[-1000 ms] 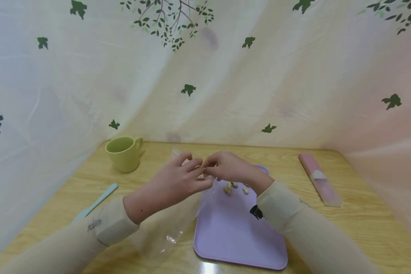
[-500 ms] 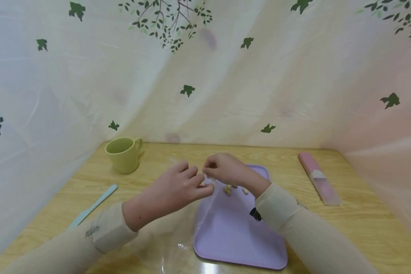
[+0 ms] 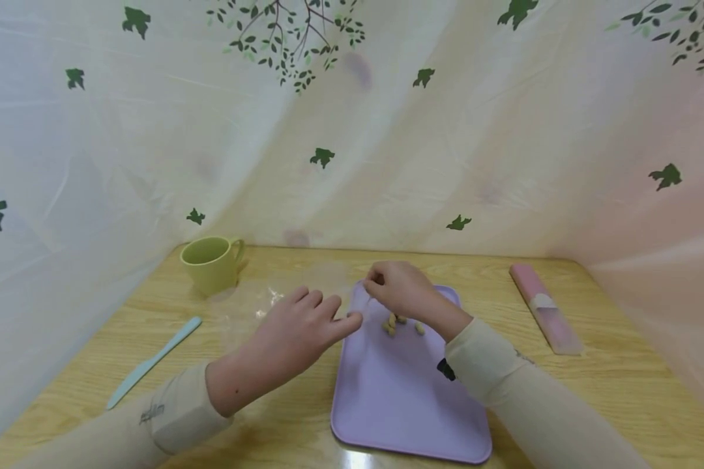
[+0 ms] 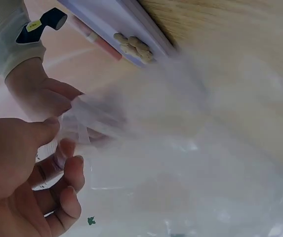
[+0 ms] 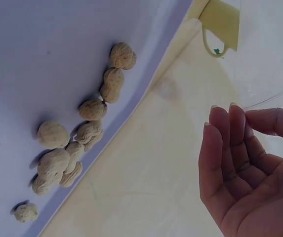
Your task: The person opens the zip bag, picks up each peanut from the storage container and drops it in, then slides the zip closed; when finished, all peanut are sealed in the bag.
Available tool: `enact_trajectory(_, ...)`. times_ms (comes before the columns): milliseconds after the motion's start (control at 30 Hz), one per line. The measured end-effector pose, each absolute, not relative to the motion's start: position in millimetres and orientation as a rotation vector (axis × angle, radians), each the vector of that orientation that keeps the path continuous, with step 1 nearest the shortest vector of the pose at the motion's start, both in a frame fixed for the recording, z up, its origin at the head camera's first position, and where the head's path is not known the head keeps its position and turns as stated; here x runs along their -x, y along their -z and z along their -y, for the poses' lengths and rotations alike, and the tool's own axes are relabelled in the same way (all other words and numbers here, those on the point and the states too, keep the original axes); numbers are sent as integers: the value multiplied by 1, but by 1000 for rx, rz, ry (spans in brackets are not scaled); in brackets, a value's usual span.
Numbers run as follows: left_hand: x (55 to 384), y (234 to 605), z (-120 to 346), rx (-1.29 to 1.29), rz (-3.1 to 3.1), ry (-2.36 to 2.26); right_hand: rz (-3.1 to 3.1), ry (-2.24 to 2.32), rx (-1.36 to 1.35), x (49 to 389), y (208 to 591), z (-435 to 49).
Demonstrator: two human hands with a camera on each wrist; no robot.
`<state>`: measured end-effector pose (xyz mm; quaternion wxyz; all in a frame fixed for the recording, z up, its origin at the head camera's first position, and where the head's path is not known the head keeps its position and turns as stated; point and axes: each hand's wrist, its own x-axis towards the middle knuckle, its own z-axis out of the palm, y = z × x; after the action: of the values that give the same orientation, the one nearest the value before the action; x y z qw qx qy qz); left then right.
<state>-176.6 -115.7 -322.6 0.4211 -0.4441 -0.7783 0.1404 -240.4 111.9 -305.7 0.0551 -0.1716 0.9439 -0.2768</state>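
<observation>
A clear, thin plastic bag (image 4: 190, 158) is stretched between the hands; in the head view its shiny film (image 3: 264, 303) spreads out behind the left hand. My left hand (image 3: 293, 335) pinches its edge between thumb and forefinger, the other fingers loosely bent. Over the far left part of a lilac tray (image 3: 405, 404), my right hand (image 3: 400, 285) has thumb and fingertips together on the bag's edge, which shows as a thin line in the right wrist view. Several unshelled peanuts (image 5: 55, 165) lie on the tray, just below the right hand in the head view.
Back left stands a yellow-green mug (image 3: 211, 267). A light blue plastic knife (image 3: 152, 361) lies on the wooden table beside the left sleeve. To the right is a long pink case (image 3: 545, 309) with a pale band. A printed curtain (image 3: 352, 130) hangs behind the table.
The hands have drawn apart, the left going left and toward me, the right slightly right. The bag's loose film has swung from below the left arm to behind the left hand.
</observation>
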Motion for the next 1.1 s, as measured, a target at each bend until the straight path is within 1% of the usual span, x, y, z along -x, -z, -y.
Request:
enact_trajectory(400, 165, 316, 122, 927, 2048, -248, -2926, 822, 444, 239, 309, -127)
enact_trajectory(667, 165, 309, 130, 944, 2092, -223, -2904, 836, 491, 234, 310, -131)
enact_trajectory(867, 169, 309, 130, 960, 2104, -101, -2899, 852, 494, 228, 311, -124)
enact_trajectory(1100, 176, 313, 128, 882, 2150, 44, -2965, 803, 558, 217, 315, -113)
